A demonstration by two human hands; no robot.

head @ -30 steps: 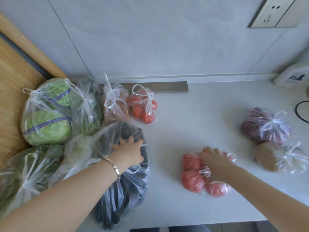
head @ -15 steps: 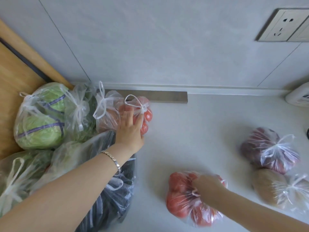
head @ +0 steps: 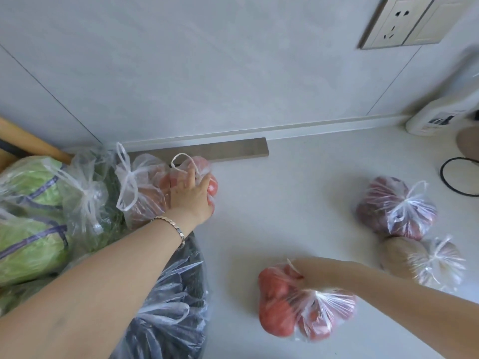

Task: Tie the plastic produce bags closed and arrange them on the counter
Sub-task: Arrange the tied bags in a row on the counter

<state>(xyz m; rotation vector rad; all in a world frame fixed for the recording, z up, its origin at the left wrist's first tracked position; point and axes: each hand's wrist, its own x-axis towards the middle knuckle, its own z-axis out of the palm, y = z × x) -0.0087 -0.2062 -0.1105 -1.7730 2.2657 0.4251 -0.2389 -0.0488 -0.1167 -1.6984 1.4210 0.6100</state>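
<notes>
Moved off the dark bag point(head: 168, 307), left hand point(head: 190, 196) lies flat on the small tomato bag point(head: 212, 188); right hand point(head: 308, 274) clamps the large tomato bag point(head: 277, 314) beneath it, where yanking could tear plastic.

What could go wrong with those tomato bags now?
The right hand grips the front tomato bag by its thin plastic; lifted fast, it might tear and spill tomatoes. The left hand rests on the small tomato bag at the back; pushing hard could squash them. The left forearm crosses the dark bag and might drag it.
</notes>
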